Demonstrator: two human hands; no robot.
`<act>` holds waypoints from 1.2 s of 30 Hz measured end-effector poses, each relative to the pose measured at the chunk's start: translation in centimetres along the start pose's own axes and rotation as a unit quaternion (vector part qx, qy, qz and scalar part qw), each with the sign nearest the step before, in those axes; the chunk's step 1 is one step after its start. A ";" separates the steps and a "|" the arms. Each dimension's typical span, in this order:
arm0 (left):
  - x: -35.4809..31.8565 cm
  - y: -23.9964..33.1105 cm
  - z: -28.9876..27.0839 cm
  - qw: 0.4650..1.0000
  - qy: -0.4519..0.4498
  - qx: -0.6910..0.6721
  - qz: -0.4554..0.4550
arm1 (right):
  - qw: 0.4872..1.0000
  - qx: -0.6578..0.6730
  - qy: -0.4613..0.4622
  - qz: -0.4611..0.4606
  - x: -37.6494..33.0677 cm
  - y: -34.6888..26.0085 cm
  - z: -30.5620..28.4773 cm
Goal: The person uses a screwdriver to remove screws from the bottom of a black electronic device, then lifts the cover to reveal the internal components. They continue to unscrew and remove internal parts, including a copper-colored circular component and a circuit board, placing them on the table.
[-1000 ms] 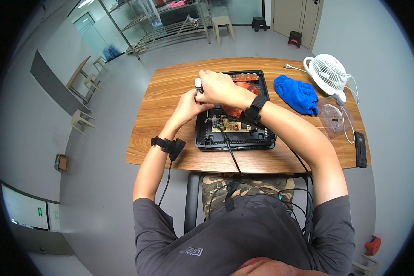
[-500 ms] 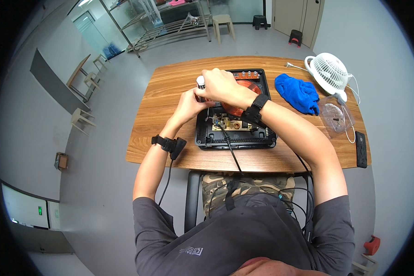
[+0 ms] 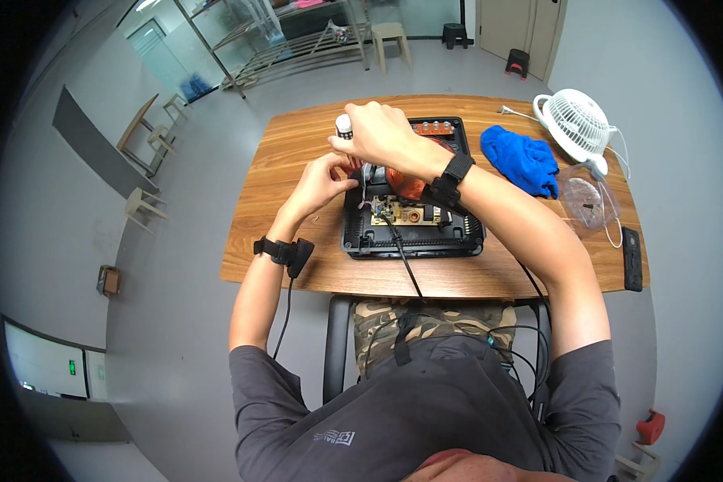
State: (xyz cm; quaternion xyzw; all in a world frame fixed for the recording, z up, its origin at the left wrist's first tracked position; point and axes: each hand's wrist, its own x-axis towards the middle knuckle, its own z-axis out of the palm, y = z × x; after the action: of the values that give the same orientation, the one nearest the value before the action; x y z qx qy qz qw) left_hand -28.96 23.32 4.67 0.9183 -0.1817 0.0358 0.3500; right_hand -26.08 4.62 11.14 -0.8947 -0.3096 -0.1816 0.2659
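Observation:
An opened induction cooker base [image 3: 414, 247], a black case, lies on the table in front of me. Inside it show a copper coil [image 3: 410, 186], partly behind my right forearm, and a circuit board [image 3: 402, 213]. At its far left corner my right hand [image 3: 381, 136] is closed round a screwdriver [image 3: 345, 127] with a white-ended handle, held upright; its tip is hidden. Just below, my left hand [image 3: 321, 185] has thumb and fingers curled together at the case's left edge, by the screwdriver's lower end. What they pinch is too small to make out.
Right of the case lie a blue cloth [image 3: 520, 161], a white fan [image 3: 577, 127] with its cord, a clear plastic cover [image 3: 589, 201] and a black strip-shaped part [image 3: 631, 259]. A black cable [image 3: 406, 261] runs from the board over the table's near edge [image 3: 450, 291].
My right hand has risen away slightly with the screwdriver, up and to the left. My left hand has shifted a little left and lower on the case's edge.

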 end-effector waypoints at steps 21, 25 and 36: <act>-2.9 -5.4 -1.2 0.998 0.043 0.048 -0.021 | 0.999 0.044 -0.025 -0.018 3.0 -4.1 0.5; -3.3 -6.0 -1.5 0.997 0.055 0.041 -0.028 | 0.998 0.052 -0.030 -0.016 3.4 -4.1 1.2; -3.3 -10.5 -1.0 0.992 0.029 0.092 -0.076 | 0.998 0.055 -0.031 -0.001 3.1 -3.8 1.2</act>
State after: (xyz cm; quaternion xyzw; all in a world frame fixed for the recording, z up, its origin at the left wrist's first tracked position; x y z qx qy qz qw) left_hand -28.20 32.27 -1.81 0.9563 -0.0967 0.0521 0.2711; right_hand -26.07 9.26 13.14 -0.8834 -0.3284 -0.1366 0.3051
